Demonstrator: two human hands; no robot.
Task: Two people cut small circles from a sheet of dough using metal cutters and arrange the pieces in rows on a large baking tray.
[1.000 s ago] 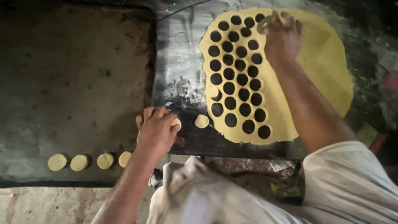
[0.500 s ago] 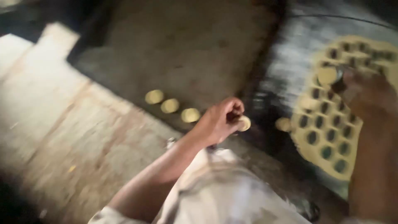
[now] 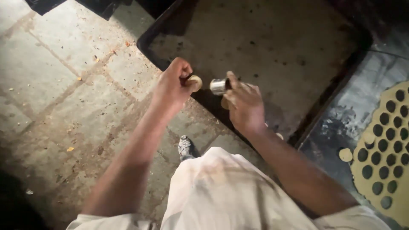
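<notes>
The left hand (image 3: 174, 85) has its grip closed on a dough disc (image 3: 196, 81); the right hand (image 3: 243, 104) grips a round metal cutter (image 3: 218, 86), both over the dark baking tray (image 3: 272, 47). The rolled dough sheet (image 3: 390, 149) with holes lies far right.

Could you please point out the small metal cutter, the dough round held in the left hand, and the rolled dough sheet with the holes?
metal cutter (image 3: 218, 86): head view, on its shiny side.
dough round (image 3: 196, 80): head view, on its exposed edge.
dough sheet (image 3: 380, 147): head view, between holes.

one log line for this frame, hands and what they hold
left hand: dough disc | right hand: metal cutter | both over dark tray
</notes>
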